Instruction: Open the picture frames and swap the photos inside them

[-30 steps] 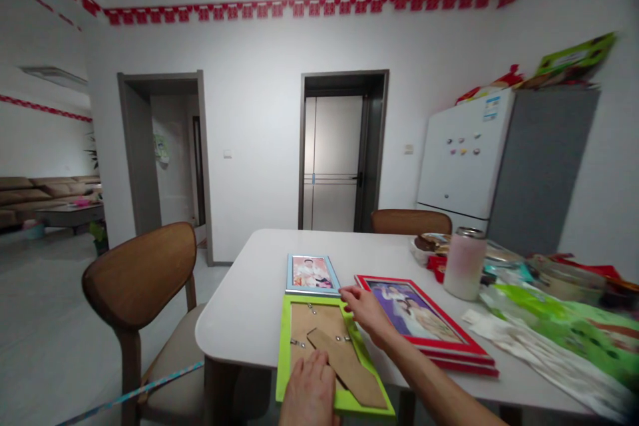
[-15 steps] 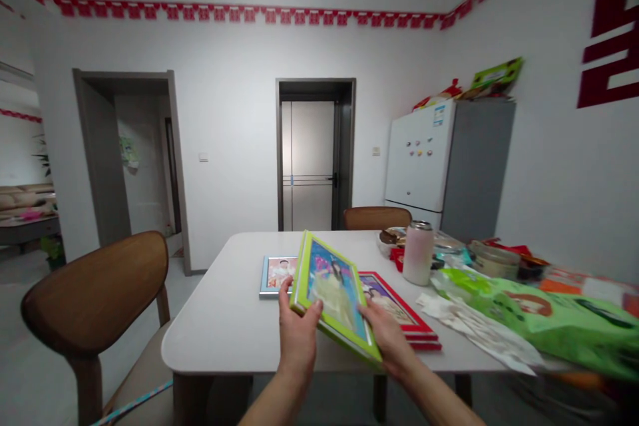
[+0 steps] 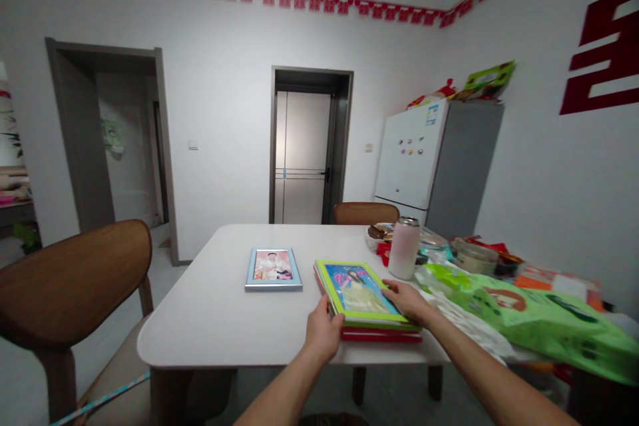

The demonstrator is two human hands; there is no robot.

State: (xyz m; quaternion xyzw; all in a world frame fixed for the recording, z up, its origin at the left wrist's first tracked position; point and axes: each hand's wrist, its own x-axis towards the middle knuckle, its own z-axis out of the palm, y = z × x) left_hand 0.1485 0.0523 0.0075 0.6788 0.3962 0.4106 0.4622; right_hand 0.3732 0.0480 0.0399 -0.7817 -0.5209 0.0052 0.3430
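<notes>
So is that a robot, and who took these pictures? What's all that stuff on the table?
There's no robot here! Those are a person's bare hands. All the pictures come from one camera worn on the person's head, so you see what's in front of them.

The left hand and the right hand hold the edges of a green photo frame. It lies over something red, with red edges peeking out below.

On the white table, a blue photo frame lies off to the left. To the right are a pink bottle, a white cloth-like thing and a big green bag.
</notes>
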